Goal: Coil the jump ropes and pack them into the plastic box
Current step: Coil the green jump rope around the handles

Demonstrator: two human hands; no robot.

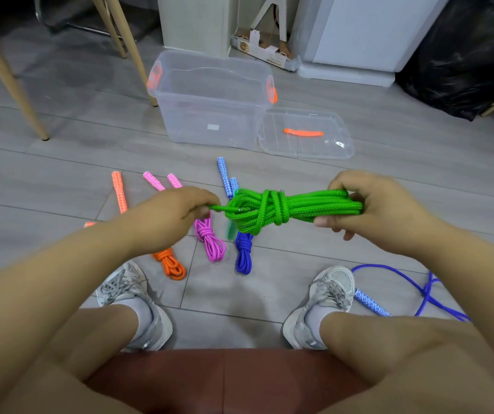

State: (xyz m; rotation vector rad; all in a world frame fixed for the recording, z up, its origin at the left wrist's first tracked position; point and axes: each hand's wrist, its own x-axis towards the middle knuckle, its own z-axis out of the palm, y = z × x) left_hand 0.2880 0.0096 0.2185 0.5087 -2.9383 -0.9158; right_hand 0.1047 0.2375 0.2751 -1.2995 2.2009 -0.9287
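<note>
A green jump rope [284, 207] hangs in a coiled bundle between my hands, with turns wrapped round its middle. My right hand [371, 207] grips the bundle's right end. My left hand [177, 213] pinches the rope's loose end at the left and holds it taut. On the floor below lie coiled orange [171, 264], pink [211, 243] and blue [243, 255] jump ropes with patterned handles. Another blue rope [413, 282] lies loose at the right by my shoe. The clear plastic box [209, 97] stands open beyond them.
The box's clear lid [305, 135] lies flat to its right. Wooden chair legs [15, 85] stand at the left. A black rubbish bag [466, 55] and a white appliance [356, 34] are at the back right. My shoes [132, 303] rest on the grey floor.
</note>
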